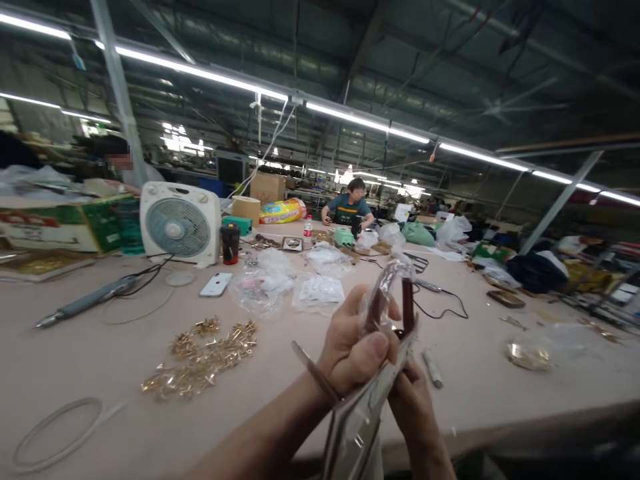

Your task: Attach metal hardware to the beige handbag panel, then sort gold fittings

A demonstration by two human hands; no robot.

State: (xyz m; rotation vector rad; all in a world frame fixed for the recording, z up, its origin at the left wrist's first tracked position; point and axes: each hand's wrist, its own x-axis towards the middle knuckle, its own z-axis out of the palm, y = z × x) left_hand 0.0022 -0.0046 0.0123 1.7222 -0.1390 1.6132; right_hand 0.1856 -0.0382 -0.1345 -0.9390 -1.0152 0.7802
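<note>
My left hand (353, 347) is closed around the top of a clear plastic bag (360, 413) that holds a dark brown strap-like piece (407, 303); the thumb presses on the bag's front. Just below and to the right, my right hand (413, 400) grips the same bag from behind, fingers mostly hidden by the plastic. Both hands are raised above the near edge of the pinkish work table (90, 347). A heap of small gold metal fittings (205, 360) lies on the table left of my hands.
A white box fan (180, 223), a dark cup (231, 243), a white phone (216, 285), clear bags (320, 290), a grey hand tool (85, 303) and a white ring (55, 433) lie on the table. Two other people work at the far side.
</note>
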